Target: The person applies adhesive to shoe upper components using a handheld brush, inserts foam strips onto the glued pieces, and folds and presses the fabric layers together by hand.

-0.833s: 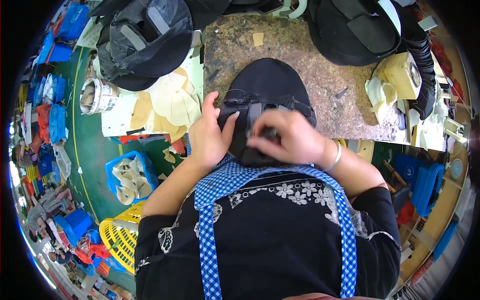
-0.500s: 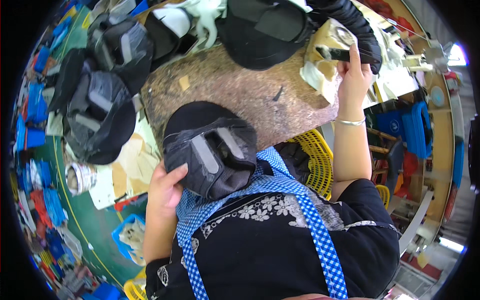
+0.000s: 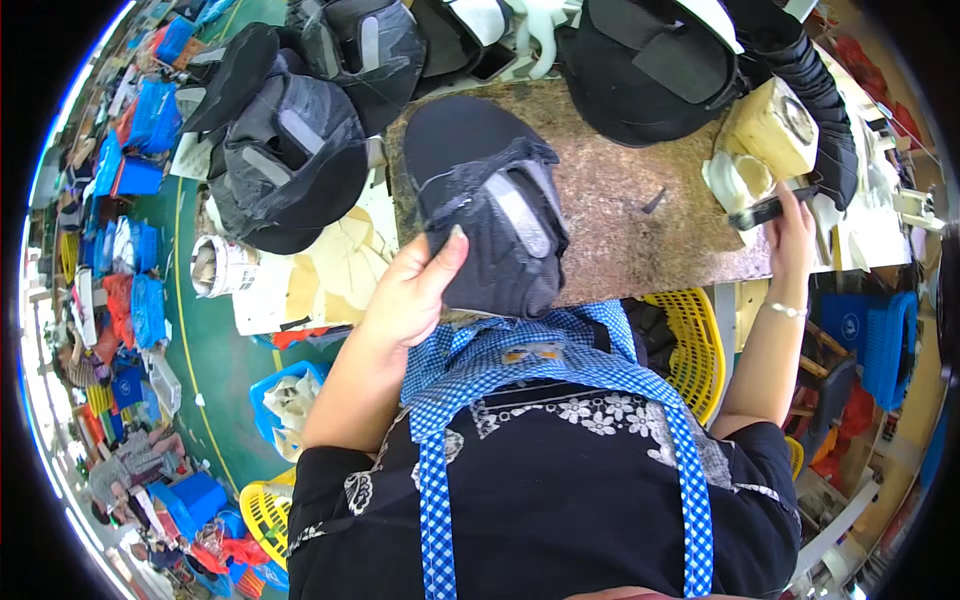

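My left hand (image 3: 415, 285) is closed on the near left edge of a black cap-like fabric piece (image 3: 480, 180), its thumb on top. The piece has a broad rounded flap at its far end and pale grey strips beside an opening. It is held over the bench's near edge. At the bench's right, my right hand (image 3: 790, 235) grips a black-handled tool (image 3: 768, 210) that looks like a brush. Its tip points left, beside a white crusted cup (image 3: 745, 180) and a yellowish block-shaped container (image 3: 778, 128).
Similar black pieces (image 3: 285, 150) are piled at left, and others (image 3: 650, 70) lie at the back. A nested black stack (image 3: 825, 120) stands far right. A small dark scrap (image 3: 655, 200) lies on the worn bench (image 3: 610, 225). A yellow basket (image 3: 700, 350) sits below its edge.
The view has shifted, so the scene sits further right. My left hand has moved the black piece up and forward over the bench. My right hand has brought the brush-like tool nearer, off the yellowish container.
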`<move>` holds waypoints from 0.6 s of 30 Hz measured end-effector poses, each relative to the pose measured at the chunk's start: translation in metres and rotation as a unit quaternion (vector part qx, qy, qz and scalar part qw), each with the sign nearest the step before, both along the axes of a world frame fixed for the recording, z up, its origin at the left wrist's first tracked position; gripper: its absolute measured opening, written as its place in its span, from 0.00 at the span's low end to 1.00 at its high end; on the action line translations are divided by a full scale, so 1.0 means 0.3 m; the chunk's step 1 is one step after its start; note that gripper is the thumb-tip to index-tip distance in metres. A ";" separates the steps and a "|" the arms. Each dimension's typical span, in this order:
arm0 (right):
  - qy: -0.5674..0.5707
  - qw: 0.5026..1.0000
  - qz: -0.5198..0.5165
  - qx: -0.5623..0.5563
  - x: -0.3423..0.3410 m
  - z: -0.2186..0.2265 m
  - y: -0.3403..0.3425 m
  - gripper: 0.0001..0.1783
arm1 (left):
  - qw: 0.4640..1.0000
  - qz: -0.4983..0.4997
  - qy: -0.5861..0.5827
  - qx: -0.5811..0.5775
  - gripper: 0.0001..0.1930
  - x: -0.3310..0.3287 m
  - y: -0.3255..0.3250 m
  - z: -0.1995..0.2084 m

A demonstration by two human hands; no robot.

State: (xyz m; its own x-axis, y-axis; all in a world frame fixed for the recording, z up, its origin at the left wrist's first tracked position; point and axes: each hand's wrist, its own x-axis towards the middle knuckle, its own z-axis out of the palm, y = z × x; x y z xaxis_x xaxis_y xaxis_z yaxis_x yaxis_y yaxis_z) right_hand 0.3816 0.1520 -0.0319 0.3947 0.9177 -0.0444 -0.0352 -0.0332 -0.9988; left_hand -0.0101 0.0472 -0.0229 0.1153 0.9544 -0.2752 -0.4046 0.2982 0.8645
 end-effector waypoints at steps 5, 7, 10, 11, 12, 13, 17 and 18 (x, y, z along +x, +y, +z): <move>0.108 0.884 0.422 0.169 -0.507 0.128 -0.186 0.07 | 0.993 -0.051 -0.096 -0.037 0.19 0.042 0.010 0.021; -0.154 0.792 0.508 0.302 -0.574 0.159 -0.171 0.14 | 0.991 -0.043 -0.106 -0.062 0.19 0.054 0.016 0.034; -0.130 0.859 0.383 0.312 -0.577 0.116 -0.145 0.12 | 0.987 -0.043 -0.149 -0.050 0.19 0.065 0.008 0.048; -0.144 0.826 0.434 0.328 -0.583 0.118 -0.163 0.12 | 0.985 -0.034 -0.162 -0.051 0.20 0.068 0.004 0.052; -0.157 0.790 0.483 0.342 -0.590 0.120 -0.184 0.12 | 0.985 -0.032 -0.162 -0.050 0.20 0.071 0.001 0.054; -0.168 0.742 0.565 0.320 -0.595 0.144 -0.212 0.11 | 0.986 -0.022 -0.156 -0.047 0.20 0.074 -0.001 0.054; 0.018 0.889 0.420 0.180 -0.553 0.141 -0.186 0.08 | 0.989 0.000 -0.146 -0.033 0.22 0.075 -0.010 0.056; 0.040 0.937 0.321 0.135 -0.568 0.160 -0.190 0.07 | 0.989 0.009 -0.145 -0.028 0.22 0.084 -0.008 0.068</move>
